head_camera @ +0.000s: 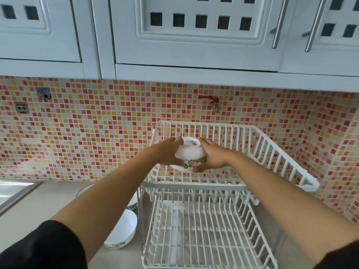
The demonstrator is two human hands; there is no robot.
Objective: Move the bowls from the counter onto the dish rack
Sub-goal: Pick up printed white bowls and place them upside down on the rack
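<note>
Both hands, left hand and right hand, grip an upturned bowl over the dish rack. Their fingers are closed around it. Another bowl sits on the tabletop.

Wall cabinets, pale blue with square cut-outs, span the frame from 10 to 2 o'clock; two metal bar handles hang at 1 o'clock. Mosaic backsplash in red, orange and white tiles runs beneath. Wall tap with red lever sits just above centre. Socket and grey hook at 10 o'clock. Steel sink edge at 9 o'clock.
</note>
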